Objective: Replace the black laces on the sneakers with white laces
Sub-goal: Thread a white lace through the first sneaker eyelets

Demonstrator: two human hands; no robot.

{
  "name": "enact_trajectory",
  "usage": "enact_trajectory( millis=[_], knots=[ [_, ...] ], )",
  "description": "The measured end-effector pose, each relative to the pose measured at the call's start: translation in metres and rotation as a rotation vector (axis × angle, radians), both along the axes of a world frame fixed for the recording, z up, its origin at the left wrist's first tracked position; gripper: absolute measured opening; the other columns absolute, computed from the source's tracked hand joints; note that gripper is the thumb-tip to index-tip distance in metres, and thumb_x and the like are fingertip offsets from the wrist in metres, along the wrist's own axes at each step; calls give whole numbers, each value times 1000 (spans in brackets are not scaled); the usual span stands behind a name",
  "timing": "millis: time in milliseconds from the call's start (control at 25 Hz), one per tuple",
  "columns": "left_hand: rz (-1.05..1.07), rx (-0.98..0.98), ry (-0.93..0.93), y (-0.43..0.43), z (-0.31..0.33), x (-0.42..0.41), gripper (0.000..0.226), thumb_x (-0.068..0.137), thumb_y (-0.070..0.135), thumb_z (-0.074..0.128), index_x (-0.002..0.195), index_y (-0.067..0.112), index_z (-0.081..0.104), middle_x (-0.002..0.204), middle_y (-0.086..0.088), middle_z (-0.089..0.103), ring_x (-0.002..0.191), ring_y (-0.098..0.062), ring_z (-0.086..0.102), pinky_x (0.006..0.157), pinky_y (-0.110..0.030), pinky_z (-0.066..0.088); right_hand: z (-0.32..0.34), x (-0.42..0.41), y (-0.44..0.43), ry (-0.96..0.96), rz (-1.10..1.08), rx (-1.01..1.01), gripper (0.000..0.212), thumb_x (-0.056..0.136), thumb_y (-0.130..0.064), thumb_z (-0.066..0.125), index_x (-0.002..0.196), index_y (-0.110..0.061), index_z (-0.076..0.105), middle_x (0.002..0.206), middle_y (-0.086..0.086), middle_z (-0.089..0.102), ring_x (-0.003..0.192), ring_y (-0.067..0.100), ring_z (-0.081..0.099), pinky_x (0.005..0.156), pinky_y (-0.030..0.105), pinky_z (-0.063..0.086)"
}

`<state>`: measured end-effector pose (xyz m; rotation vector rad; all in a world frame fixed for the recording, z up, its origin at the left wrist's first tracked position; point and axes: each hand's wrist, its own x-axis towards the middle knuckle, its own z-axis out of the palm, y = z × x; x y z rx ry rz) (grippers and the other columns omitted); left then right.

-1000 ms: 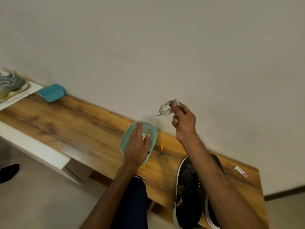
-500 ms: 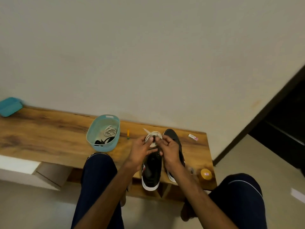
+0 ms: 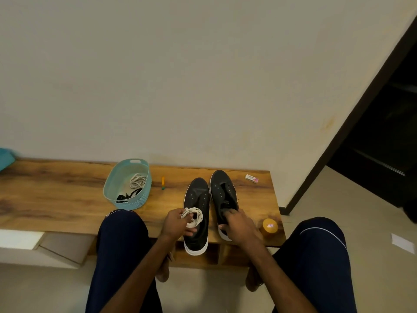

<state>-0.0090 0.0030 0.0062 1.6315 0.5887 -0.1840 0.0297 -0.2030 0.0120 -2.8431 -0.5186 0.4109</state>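
Two black sneakers with white soles stand side by side on the wooden bench [image 3: 56, 199], toes toward the wall, with no laces in their eyelets. My left hand [image 3: 174, 224] holds a coiled white lace [image 3: 193, 216] over the heel end of the left sneaker [image 3: 196, 199]. My right hand [image 3: 239, 224] grips the heel opening of the right sneaker [image 3: 222, 188]. A light blue basket [image 3: 112, 188] to the left holds another white lace [image 3: 137, 180] and black laces [image 3: 127, 195].
A small orange and green stick [image 3: 163, 183] lies between basket and sneakers. A small white box [image 3: 251, 178] sits near the wall, an orange round lid [image 3: 269, 227] at the bench's right front corner. My knees flank the bench front. A dark doorway opens at right.
The white lace passed from my right hand, held up near the wall, to my left hand over the left sneaker. My right hand dropped onto the right sneaker's heel. The view swung right.
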Motion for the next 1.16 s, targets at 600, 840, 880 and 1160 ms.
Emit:
enact_trajectory(
  millis=[600, 840, 880, 1160],
  knots=[
    [192, 258, -199, 15, -1, 14, 7, 96, 15, 62, 99, 8, 61, 80, -10, 72, 56, -17, 72, 47, -29, 55, -47, -4, 90, 212, 62, 130, 41, 92, -15, 60, 132, -21, 56, 128, 11, 58, 114, 31, 58, 98, 43, 49],
    [227, 224, -203, 22, 2, 15, 8, 96, 14, 63, 96, 6, 62, 78, -11, 72, 56, -18, 71, 50, -32, 57, -49, 17, 115, 220, 108, 130, 44, 93, -22, 55, 136, -28, 49, 129, 7, 57, 112, 29, 59, 94, 44, 52],
    [231, 207, -202, 24, 2, 15, 7, 96, 15, 63, 97, 7, 63, 79, -11, 72, 57, -20, 71, 52, -35, 58, -41, 12, 113, 211, 117, 150, 48, 93, -20, 58, 139, -27, 47, 132, 7, 55, 115, 29, 58, 96, 44, 51],
    [167, 186, -222, 19, 1, 18, 6, 98, 15, 59, 97, 11, 64, 80, -8, 73, 61, -23, 72, 58, -41, 60, -4, 4, 31, -136, -248, 107, 53, 96, -36, 59, 142, -14, 42, 144, 6, 48, 132, 22, 41, 105, 37, 45]
  ],
)
